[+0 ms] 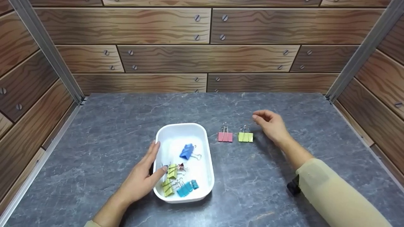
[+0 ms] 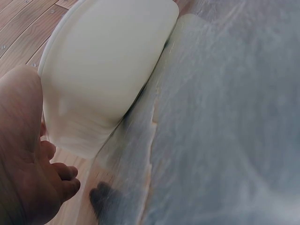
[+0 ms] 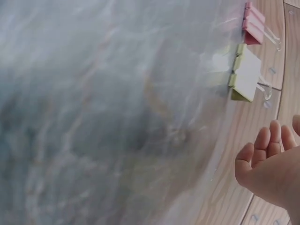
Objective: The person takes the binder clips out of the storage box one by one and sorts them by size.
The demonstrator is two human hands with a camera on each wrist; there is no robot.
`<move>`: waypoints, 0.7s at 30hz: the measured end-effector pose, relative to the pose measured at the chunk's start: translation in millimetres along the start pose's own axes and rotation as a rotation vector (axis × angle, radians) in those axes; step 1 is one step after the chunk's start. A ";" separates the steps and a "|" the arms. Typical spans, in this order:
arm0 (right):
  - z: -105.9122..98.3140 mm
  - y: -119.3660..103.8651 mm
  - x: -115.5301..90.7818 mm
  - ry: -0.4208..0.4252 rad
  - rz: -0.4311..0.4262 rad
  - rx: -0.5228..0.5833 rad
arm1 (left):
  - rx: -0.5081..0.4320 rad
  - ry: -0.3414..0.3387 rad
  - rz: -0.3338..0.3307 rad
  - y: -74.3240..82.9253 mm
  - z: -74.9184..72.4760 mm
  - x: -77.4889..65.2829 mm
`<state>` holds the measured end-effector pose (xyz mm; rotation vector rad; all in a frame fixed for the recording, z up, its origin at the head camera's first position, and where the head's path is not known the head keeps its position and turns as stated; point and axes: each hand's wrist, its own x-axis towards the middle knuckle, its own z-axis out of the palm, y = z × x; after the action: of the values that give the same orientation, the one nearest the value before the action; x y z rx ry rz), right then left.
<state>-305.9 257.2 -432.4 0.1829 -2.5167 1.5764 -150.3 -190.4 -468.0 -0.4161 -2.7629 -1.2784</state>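
My left hand (image 1: pixel 143 178) grips the left side of a white plastic tub (image 1: pixel 206 164), its thumb over the rim and its other fingers along the outer wall. Inside the tub lie a blue binder clip (image 1: pixel 187 151), yellow-green binder clips (image 1: pixel 172 171), teal binder clips (image 1: pixel 185 189) and a small dark red clip (image 1: pixel 181 167). To the tub's right, a pink binder clip (image 1: pixel 225 137) and a yellow-green binder clip (image 1: pixel 245 137) stand side by side, handles pointing away. Just right of them is my right hand (image 1: pixel 272 126), fingers loosely bent and nothing visible in them.
The grey marbled tabletop (image 1: pixel 252 189) extends around the tub. Wood-patterned panels (image 1: pixel 164 58) enclose the back and both sides, with metal posts (image 1: pixel 50 53) at the rear corners. A black strap (image 1: pixel 293 186) sits by the right sleeve.
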 end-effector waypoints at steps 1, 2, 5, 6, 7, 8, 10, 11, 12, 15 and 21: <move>0.6 -2.5 0.1 0.011 -0.004 0.005 | 0.001 0.001 0.001 0.0 0.0 0.0; 1.7 -6.1 -0.2 0.020 -0.007 0.013 | 0.001 0.002 0.002 0.1 0.0 -0.1; 7.7 -18.3 -1.8 0.034 -0.030 0.062 | 0.005 0.001 0.001 0.2 0.1 -0.1; 10.8 -23.3 -2.7 0.035 -0.041 0.083 | 0.005 0.002 0.001 0.3 0.1 -0.1; 14.2 -27.8 -3.7 0.031 -0.050 0.107 | 0.006 0.004 0.002 0.3 0.0 -0.1; 17.9 -32.5 -4.8 0.022 -0.062 0.127 | 0.006 0.004 0.002 0.3 0.0 -0.1; 25.7 -41.3 -6.7 -0.008 -0.085 0.163 | -0.001 0.004 0.002 0.4 0.0 -0.1; 29.8 -45.9 -7.6 -0.022 -0.097 0.170 | -0.005 0.004 0.002 0.5 0.0 -0.1; 34.0 -50.8 -8.9 -0.039 -0.105 0.177 | -0.009 0.004 0.003 0.5 -0.1 -0.1; 46.6 -65.2 -13.7 -0.089 -0.130 0.206 | -0.018 0.001 0.001 0.5 -0.1 -0.1; 71.0 -88.6 -26.8 -0.196 -0.176 0.282 | -0.013 -0.005 -0.001 1.0 -0.7 0.2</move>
<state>-268.0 155.1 -390.3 0.6038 -2.3211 1.9121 -150.3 -190.3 -466.8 -0.4202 -2.7605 -1.2983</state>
